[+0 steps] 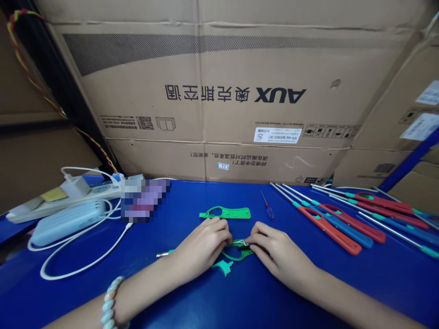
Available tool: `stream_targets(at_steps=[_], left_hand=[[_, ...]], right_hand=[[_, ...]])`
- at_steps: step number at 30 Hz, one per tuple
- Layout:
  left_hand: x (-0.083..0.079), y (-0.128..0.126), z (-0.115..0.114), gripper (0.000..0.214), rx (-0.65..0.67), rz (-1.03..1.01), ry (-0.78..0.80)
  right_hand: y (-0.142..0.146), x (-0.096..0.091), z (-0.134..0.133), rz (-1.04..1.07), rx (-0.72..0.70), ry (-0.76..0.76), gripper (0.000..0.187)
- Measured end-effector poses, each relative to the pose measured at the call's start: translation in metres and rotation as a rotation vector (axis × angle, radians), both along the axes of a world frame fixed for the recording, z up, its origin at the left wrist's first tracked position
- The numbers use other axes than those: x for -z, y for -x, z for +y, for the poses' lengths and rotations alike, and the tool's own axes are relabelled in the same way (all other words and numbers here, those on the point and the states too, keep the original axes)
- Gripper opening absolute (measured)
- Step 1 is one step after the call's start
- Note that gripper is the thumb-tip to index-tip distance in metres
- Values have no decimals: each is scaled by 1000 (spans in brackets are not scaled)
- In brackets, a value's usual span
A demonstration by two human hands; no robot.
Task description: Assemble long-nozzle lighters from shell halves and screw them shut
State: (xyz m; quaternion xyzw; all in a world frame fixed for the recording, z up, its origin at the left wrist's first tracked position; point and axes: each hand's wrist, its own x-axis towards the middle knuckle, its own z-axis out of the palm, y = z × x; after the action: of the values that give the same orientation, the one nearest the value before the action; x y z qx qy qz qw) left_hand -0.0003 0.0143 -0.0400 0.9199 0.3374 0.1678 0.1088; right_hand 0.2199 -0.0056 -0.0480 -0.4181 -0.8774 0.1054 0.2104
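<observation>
My left hand (202,244) and my right hand (274,249) meet at the middle of the blue table (212,297). Both pinch a green plastic handle shell (236,252) lying on the table, fingers pressed together over a small metal part at its top. A teal piece (223,267) and a metal rod end (163,254) stick out under my left hand. A second green handle half (226,213) lies flat just beyond the hands. A small red-handled screwdriver (267,206) lies to its right.
Several finished long-rod tools with red, blue and teal handles (343,224) lie at the right. A power strip (68,194), a light blue power bank (68,221) and white cables (78,256) sit at the left. Large cardboard boxes (212,91) wall the table's far edge.
</observation>
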Motion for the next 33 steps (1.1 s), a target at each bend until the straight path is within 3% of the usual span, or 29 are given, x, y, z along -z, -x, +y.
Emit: stream_targets(at_steps=[9, 15, 20, 26, 33], left_hand=[[0, 3, 4, 18, 83, -2, 3], [-10, 10, 10, 20, 119, -93, 206], [-21, 20, 17, 14, 34, -72, 267], [-20, 24, 16, 14, 47, 25, 224], [-22, 16, 8, 19, 63, 177, 19]], right_hand=[[-2, -3, -1, -52, -36, 66, 16], [-2, -2, -1, -67, -46, 65, 15], [-2, -4, -1, 6, -51, 111, 15], [0, -3, 0, 64, -25, 144, 15], [1, -6, -2, 91, 35, 200, 16]])
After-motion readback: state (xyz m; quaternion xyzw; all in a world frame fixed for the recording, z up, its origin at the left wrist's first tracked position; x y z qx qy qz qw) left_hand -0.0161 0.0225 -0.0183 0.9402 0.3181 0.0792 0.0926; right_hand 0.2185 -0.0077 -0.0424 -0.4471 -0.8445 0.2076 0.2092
